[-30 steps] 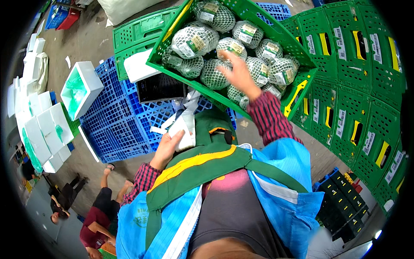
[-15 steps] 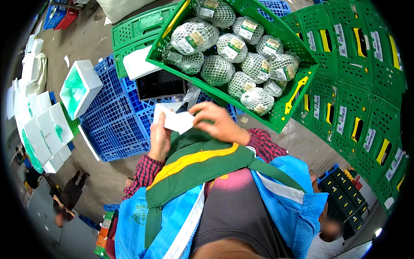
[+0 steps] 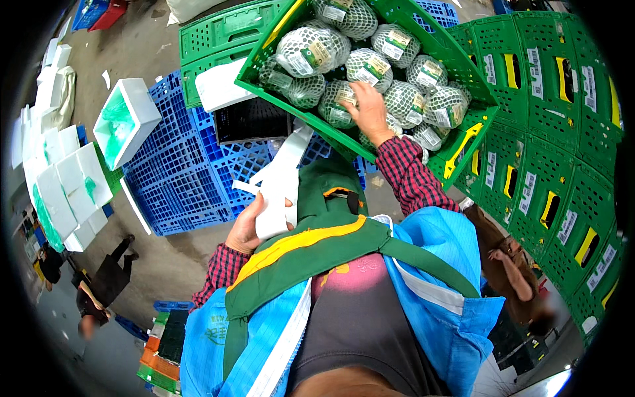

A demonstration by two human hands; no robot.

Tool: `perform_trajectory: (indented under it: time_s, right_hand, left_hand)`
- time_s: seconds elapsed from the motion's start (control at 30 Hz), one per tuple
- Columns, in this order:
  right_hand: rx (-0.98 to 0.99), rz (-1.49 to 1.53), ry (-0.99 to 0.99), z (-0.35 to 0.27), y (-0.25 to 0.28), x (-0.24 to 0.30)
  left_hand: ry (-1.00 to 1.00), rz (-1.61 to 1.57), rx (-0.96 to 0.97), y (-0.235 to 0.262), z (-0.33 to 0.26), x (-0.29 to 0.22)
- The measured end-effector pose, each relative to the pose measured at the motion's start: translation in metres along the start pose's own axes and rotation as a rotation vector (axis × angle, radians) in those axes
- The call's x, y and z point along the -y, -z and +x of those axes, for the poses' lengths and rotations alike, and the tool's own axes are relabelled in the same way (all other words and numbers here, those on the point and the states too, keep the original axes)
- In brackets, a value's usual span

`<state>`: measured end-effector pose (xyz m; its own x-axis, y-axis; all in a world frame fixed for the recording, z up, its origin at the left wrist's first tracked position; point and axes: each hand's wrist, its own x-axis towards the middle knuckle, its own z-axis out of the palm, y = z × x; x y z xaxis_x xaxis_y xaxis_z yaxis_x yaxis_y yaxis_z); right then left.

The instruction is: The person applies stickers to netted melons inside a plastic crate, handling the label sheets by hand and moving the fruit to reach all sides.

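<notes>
Left hand (image 3: pixel 246 225) holds a white strip (image 3: pixel 272 210), gripped between thumb and fingers, narrow and firm; its far end trails up and away from the grip, with torn-looking tails to the left. Right hand (image 3: pixel 370 116) is loosely spread, its fingertips resting on a netted pack (image 3: pixel 336 114) near that pack's label (image 3: pixel 346 96); it is not closed around anything.

Progress, as judged: well advanced. Most packs whose upper faces show, beyond and to the right of the right hand, carry a green-and-white label. The label under the right fingertips appears to be in place, perhaps being pressed down. Outstanding: one pack (image 3: pixel 305 92), left of the right hand, shows no label on its visible side. Packs beneath the right wrist are partly covered, so their condition cannot be told, nor can hidden faces elsewhere.

Condition of goods: rounded items in white mesh foam sleeves, darker green showing through the openings; sleeves look intact. All sit close together inside a green crate (image 3: pixel 456 63), beneath and around the right hand, ahead and to the right of the left. No damage observed.
</notes>
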<state>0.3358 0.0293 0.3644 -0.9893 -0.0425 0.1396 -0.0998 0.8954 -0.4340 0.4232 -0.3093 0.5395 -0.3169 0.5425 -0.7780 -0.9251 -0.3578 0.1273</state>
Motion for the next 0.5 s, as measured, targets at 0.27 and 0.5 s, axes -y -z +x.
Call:
perform_trajectory:
  time_s: [0.27, 0.5]
  right_hand:
    - [0.057, 0.17, 0.19, -0.005, 0.01, 0.003]
    - [0.017, 1.114, -0.652, 0.021, 0.004, -0.049]
  left_hand:
    - [-0.052, 0.407, 0.097, 0.015, -0.005, 0.004]
    - [-0.002, 0.504, 0.034, 0.009, 0.017, 0.01]
